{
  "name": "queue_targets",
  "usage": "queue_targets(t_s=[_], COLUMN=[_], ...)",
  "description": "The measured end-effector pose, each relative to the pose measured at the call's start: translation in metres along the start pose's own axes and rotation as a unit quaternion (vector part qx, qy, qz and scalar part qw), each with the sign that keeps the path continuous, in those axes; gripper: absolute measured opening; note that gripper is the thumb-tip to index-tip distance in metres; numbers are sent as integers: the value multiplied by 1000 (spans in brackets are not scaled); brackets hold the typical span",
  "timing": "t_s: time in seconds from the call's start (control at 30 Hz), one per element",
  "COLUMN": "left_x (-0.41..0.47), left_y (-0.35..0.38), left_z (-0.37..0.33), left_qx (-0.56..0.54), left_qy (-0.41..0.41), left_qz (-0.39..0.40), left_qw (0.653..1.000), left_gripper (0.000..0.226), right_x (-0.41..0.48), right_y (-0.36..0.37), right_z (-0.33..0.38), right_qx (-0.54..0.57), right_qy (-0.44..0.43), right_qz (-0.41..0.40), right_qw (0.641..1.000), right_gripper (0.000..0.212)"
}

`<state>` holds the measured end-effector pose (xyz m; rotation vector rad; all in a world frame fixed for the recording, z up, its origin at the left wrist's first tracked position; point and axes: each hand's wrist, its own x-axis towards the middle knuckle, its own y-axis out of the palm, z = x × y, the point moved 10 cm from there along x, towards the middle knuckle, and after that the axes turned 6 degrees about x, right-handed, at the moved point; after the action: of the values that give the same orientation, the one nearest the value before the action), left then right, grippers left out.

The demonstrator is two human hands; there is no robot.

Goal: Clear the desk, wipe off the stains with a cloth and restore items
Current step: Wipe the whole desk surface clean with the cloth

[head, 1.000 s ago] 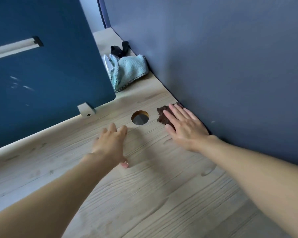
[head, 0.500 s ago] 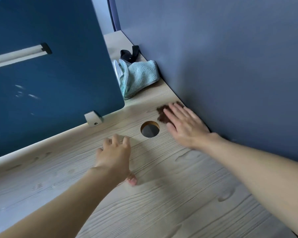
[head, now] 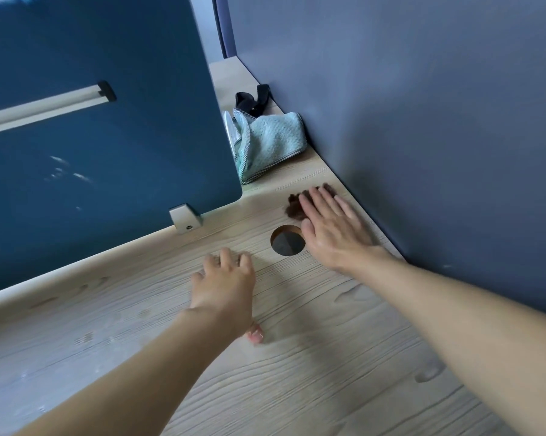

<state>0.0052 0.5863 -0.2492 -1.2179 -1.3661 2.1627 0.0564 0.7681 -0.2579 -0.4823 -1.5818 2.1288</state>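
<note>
Right hand (head: 334, 234): flat, palm down, fingers straight and close together, clamped on nothing. The fingertips press on a dark brown wad (head: 293, 209) that lies on the desk (head: 328, 372) just beside the grey wall (head: 422, 121).

Left hand (head: 227, 284): fingers spread and lightly bent, holding nothing. It rests on the desk near the middle, apparently as a brace.

Brown wad: fuzzy and crumpled, partly covered by the fingers. Whether it is a rag or the stain itself cannot be told for certain; a wiping rag seems likelier.

Cable hole (head: 287, 240): round opening in the desk, just beside the right hand's thumb and near the wad.

Teal cloth (head: 271, 143): bunched in the far corner against the wall, apart from both hands. A white object (head: 229, 127) touches its left side and a black item (head: 252, 97) lies behind it.

Blue divider (head: 108, 152): upright along the desk's far edge, held by a grey bracket (head: 185, 218).

Step in hand, as judged: wiping. The nearer desk area holds no objects in view, so clearing looks largely done, and the right hand works the corner by the wall.

Next move calls for: even downward pressure and a sweep that steers round the cable hole, so the wad does not catch or drop through. The strip along the wall needs the fingertips kept flat. Restoring the items is not yet begun.
</note>
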Motion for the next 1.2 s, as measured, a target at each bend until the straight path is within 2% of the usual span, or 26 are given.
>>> queue_targets(t_s=[0.07,0.1,0.17,0.27,0.33,0.5,0.57,0.63,0.7,0.73,0.77,0.83,0.9,0.97,1.03,1.13,1.2], left_x=[1,1,1,-2,-6,-42,-66,-87,-91,-91,-90,-87,-87,-87,-86,-86,-86], left_y=[2,3,2,-2,-4,2,24,42,46,46,44,42,44,46,47,48,49], left_z=[1,1,1,-1,-2,-3,-10,-16,-17,-18,-18,-17,-15,-14,-13,-13,-13], left_qx=[-3,-5,-6,-6,-31,-83,-74,-40,-16,-16,-18,-22,-26,-21,-19,-19,-18], left_qy=[-4,-6,-10,-13,-7,14,38,54,44,39,35,31,27,25,21,21,23], left_qz=[3,5,8,11,13,-20,34,74,59,49,40,31,35,33,35,31,25], left_qw=[1000,1000,1000,1000,999,996,996,995,997,998,998,999,999,999,999,999,999], left_gripper=[122,122,122,126,126,107,118,131,133,131,129,126,127,131,132,129,126], right_x=[22,25,13,-32,-67,-103,-83,-56,-46,-51,-62,-110,-165,-181,-156,-83,-59], right_y=[3,6,9,18,21,16,12,7,6,9,13,23,29,28,20,11,8], right_z=[-4,-1,14,48,62,50,34,10,1,8,22,65,99,102,87,38,20], right_qx=[-12,-17,-6,7,12,-31,-22,-12,-15,-14,-14,-13,-6,-9,-24,-28,-28], right_qy=[48,45,-7,-107,-142,-193,-149,-54,14,11,-17,-136,-251,-311,-296,-140,-67], right_qz=[-3,4,32,58,77,105,78,42,21,28,38,66,100,127,117,80,59], right_qw=[999,999,999,993,987,975,985,998,1000,999,999,988,963,942,948,986,996], right_gripper=[67,61,59,72,80,75,71,67,65,66,68,69,64,63,64,63,58])
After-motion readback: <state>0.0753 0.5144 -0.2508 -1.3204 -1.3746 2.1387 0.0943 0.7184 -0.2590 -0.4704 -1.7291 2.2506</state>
